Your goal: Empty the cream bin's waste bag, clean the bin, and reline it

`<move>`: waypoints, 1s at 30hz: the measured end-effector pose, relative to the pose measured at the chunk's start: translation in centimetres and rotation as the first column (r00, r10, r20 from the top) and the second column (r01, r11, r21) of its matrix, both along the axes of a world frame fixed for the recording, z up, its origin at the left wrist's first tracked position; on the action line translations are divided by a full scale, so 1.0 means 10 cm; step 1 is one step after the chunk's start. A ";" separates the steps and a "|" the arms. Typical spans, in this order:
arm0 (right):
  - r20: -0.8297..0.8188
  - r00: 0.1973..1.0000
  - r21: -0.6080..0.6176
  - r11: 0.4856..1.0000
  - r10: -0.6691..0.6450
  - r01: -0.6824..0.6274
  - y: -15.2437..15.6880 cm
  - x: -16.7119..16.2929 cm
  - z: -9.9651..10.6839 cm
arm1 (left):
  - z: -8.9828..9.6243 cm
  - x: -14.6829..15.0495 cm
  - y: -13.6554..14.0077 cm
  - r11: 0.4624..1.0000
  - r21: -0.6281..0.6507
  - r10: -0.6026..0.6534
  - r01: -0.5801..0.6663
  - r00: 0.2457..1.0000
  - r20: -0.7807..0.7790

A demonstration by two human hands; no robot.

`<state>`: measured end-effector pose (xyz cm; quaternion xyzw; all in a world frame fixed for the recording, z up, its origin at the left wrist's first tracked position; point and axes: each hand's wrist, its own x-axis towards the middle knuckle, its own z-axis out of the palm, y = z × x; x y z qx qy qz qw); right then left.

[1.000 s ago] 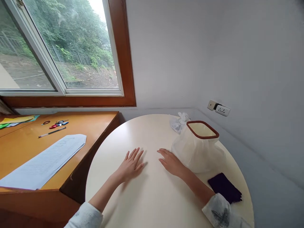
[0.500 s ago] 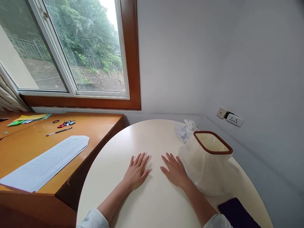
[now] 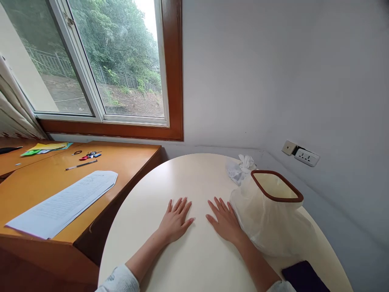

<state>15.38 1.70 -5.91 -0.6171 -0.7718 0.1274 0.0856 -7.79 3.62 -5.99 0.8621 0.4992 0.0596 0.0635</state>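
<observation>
Both palms rest face down on a round cream table (image 3: 188, 178). My left hand (image 3: 175, 221) lies flat with its fingers spread and holds nothing. Across from it, my right hand (image 3: 224, 221) is flat too, fingers apart and holding nothing. Close beside my right hand stands a waste bin (image 3: 277, 186) with a brown rim, a pale translucent bag (image 3: 261, 227) draped over its outside. A knotted clear plastic bag (image 3: 241, 168) sits behind the bin. Near my right forearm is a dark purple folded cloth (image 3: 305, 278).
On the left is a wooden desk (image 3: 133, 152) bearing stacked papers (image 3: 69, 205), a pen (image 3: 81, 164), keys (image 3: 91, 155) and coloured sheets (image 3: 45, 147). A window (image 3: 130, 81) is above it. A wall socket (image 3: 306, 157) is at the right.
The view has shifted slightly, so the desk and window appear a little further right. Both hands stay flat on the table in the same places.
</observation>
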 end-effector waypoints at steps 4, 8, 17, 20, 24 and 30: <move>0.003 1.000 -0.002 1.000 -0.005 0.005 0.00 0.00 0.00 | 0.04 0.00 -0.02 0.999 -0.034 0.004 -0.004 1.000 0.009; 0.015 1.000 -0.016 1.000 -0.010 0.010 0.01 0.00 0.02 | 0.09 -0.01 -0.04 1.000 -0.031 0.006 -0.005 0.999 0.034; 0.022 1.000 -0.014 1.000 -0.007 0.008 0.01 -0.01 0.02 | 0.10 -0.01 -0.05 1.000 -0.026 0.006 -0.005 0.998 0.058; 0.029 0.999 -0.017 1.000 -0.013 0.013 0.01 -0.01 0.03 | 0.11 -0.01 -0.06 1.000 -0.031 0.006 -0.004 0.998 0.063; 0.027 1.000 -0.011 1.000 -0.013 0.014 0.01 -0.01 0.02 | 0.11 -0.01 -0.06 0.999 -0.032 0.007 -0.004 0.998 0.065; 0.011 1.000 -0.005 1.000 -0.010 0.010 0.00 0.00 0.02 | 0.10 -0.02 -0.05 1.000 -0.025 0.006 -0.004 0.998 0.070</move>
